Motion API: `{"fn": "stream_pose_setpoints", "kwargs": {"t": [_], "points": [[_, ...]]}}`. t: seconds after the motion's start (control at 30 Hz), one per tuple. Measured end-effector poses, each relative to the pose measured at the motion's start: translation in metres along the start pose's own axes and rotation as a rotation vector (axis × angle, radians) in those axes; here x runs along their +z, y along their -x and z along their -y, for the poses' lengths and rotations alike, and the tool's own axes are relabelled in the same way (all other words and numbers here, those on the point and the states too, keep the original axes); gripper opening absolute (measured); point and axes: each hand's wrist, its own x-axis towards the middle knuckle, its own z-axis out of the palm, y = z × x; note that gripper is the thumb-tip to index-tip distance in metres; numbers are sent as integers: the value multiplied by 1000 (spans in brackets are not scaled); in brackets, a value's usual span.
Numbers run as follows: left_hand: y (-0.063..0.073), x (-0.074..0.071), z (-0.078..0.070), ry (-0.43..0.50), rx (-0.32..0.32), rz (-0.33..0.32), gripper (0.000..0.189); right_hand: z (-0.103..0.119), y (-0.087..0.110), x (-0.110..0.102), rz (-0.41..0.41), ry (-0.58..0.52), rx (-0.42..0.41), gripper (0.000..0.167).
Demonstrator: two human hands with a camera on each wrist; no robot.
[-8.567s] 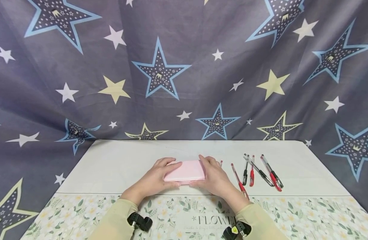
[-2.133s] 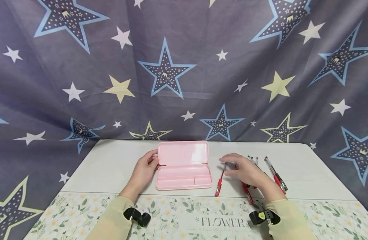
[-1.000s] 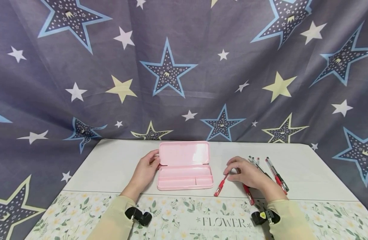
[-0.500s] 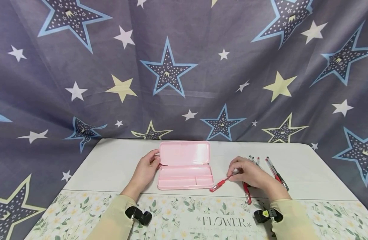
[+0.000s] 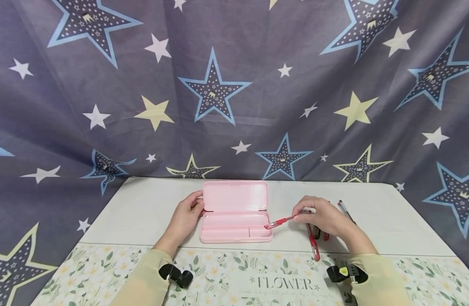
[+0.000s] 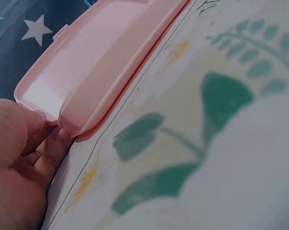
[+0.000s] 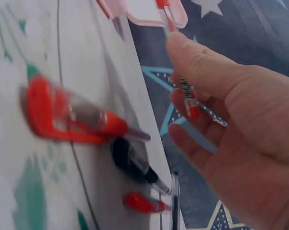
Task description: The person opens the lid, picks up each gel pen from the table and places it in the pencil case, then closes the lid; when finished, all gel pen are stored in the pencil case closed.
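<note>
A pink pencil case [image 5: 234, 195] lies on the table with its lid raised; its base has a long compartment and smaller ones in front. My left hand [image 5: 185, 219] holds the case's left side near the hinge, thumb against the lid corner in the left wrist view. Between thumb and fingers, my right hand [image 5: 320, 216] pinches a red gel pen [image 5: 281, 221] by its clear barrel. The pen's capped end points left, over the base's right end. In the right wrist view the barrel end [image 7: 187, 98] shows behind my thumb.
Several more pens lie right of the case, partly hidden by my right hand: a red pen [image 5: 315, 248], a black pen [image 5: 316, 232] and others. A floral mat [image 5: 227, 272] covers the table's front. Behind hangs a star-patterned cloth [image 5: 257, 127].
The case, closed in the oldest frame, now has its lid up. My right hand has picked up the red pen and swung its capped end leftward over the case. My left hand stays put lately.
</note>
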Motion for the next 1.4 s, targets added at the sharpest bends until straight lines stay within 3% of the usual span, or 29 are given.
{"fn": "stream_pose_setpoints", "kwargs": {"t": [0.27, 0.5, 0.77, 1.4], "points": [[1, 1, 1, -4, 13, 7, 40, 18, -9, 15, -146, -22, -32, 4], [1, 3, 1, 20, 18, 16, 39, 37, -16, 34, -202, -65, -30, 7], [2, 4, 0, 32, 13, 24, 40, 57, -31, 62, -187, -92, -54, 9], [1, 1, 4, 45, 26, 26, 40, 84, -56, 114, -172, -77, 25, 12]]}}
